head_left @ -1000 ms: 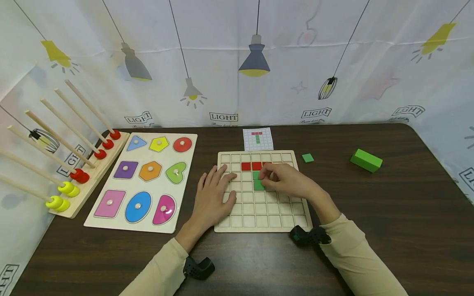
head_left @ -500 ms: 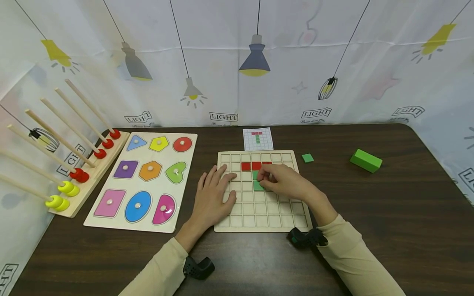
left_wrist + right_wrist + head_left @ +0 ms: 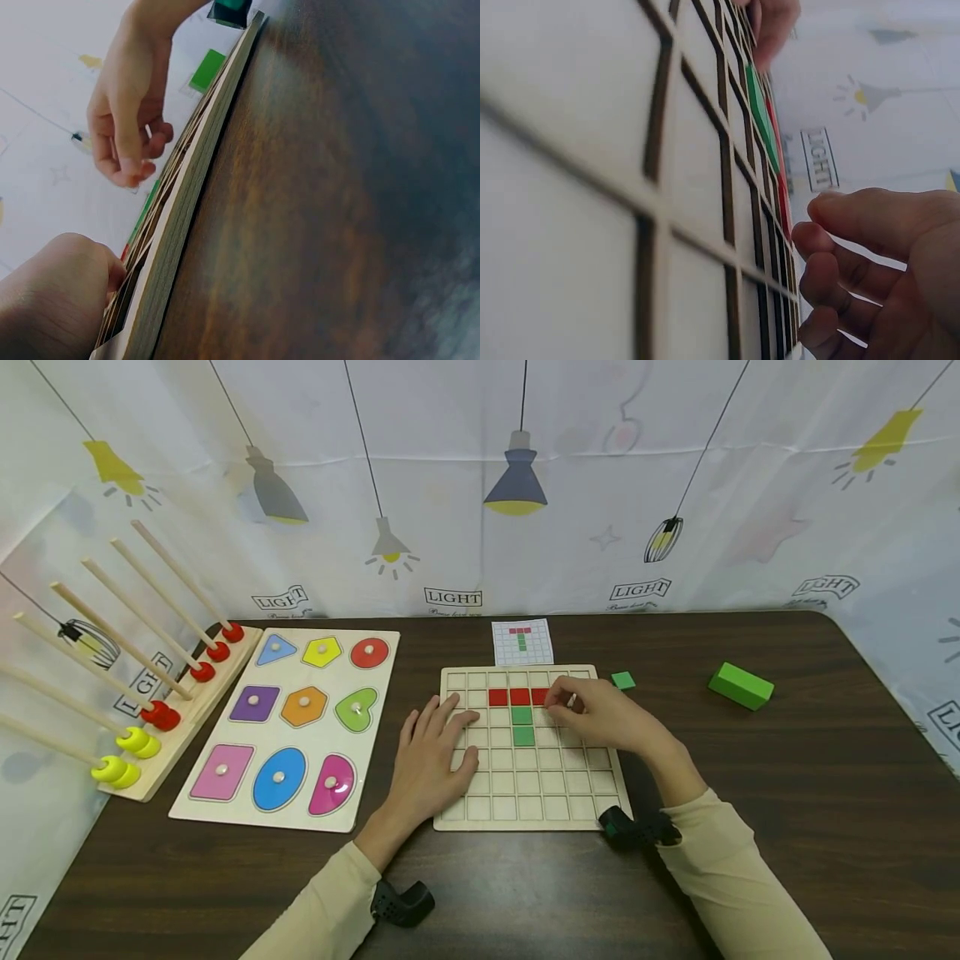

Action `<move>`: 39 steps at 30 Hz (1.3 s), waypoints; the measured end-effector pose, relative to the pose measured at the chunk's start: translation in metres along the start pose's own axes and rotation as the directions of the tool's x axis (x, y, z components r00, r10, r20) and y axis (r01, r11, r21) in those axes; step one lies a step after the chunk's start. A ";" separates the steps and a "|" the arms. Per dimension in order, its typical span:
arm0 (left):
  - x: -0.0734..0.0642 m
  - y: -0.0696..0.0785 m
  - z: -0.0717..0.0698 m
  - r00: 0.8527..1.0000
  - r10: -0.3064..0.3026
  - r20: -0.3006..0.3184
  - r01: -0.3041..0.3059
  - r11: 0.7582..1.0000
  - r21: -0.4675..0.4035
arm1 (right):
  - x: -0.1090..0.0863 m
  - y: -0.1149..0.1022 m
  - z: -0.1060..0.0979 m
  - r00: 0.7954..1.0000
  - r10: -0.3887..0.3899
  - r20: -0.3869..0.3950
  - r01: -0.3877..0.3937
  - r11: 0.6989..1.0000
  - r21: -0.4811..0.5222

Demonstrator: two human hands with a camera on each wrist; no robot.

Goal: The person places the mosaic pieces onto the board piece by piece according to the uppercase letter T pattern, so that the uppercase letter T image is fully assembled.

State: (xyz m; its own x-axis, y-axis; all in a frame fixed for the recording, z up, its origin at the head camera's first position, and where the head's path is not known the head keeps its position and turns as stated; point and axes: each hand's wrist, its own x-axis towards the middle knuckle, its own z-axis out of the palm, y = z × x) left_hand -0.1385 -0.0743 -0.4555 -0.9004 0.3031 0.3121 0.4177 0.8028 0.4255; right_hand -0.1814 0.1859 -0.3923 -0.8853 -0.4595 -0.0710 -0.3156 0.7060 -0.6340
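A pale wooden grid board (image 3: 530, 808) lies in the middle of the table. Three red tiles (image 3: 519, 697) form a row in its upper part, with two green tiles (image 3: 523, 737) in a column below the middle one. My left hand (image 3: 431, 756) rests on the board's left side, fingers spread. Over the right part hovers my right hand (image 3: 611, 714), its fingers loosely bent; the right wrist view shows nothing between its fingertips (image 3: 814, 236). A loose green tile (image 3: 623, 680) lies just beyond this hand, partly covered by it.
Behind the board lies a printed card (image 3: 543, 647) with a red-and-green T pattern. A green block (image 3: 741, 686) is at the right. To the left are a shape puzzle board (image 3: 292, 820) and a pegged bead stand (image 3: 197, 702) with red and yellow beads.
My right hand has lifted off the green tiles and shifted right, leaving both in full view in their cells. My left hand has stayed in place.
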 end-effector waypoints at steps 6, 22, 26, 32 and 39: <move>-0.001 0.001 -0.001 1.000 0.009 -0.011 -0.009 1.000 -0.002 | -0.004 0.016 -0.015 0.998 0.049 -0.039 -0.049 0.999 -0.003; 0.000 0.002 -0.001 1.000 0.006 -0.007 -0.006 1.000 0.002 | -0.018 0.042 -0.037 0.974 0.191 -0.122 -0.196 0.980 -0.038; 0.000 0.002 -0.002 1.000 0.003 0.001 -0.003 1.000 0.003 | -0.022 0.050 -0.041 0.967 0.196 -0.160 -0.205 0.978 -0.042; 0.000 0.002 -0.002 1.000 -0.004 0.012 0.004 1.000 0.002 | -0.024 0.058 -0.042 0.960 0.193 -0.204 -0.200 0.980 -0.019; 0.000 0.002 -0.001 1.000 0.001 -0.002 -0.001 1.000 0.003 | -0.024 0.065 -0.042 0.949 0.234 -0.212 -0.252 0.966 -0.060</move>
State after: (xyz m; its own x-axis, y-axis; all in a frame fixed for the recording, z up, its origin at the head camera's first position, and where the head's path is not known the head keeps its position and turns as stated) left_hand -0.1377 -0.0733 -0.4540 -0.8997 0.3033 0.3139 0.4184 0.8039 0.4227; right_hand -0.1951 0.2652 -0.3992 -0.9863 -0.1564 -0.0530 -0.1022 0.8302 -0.5480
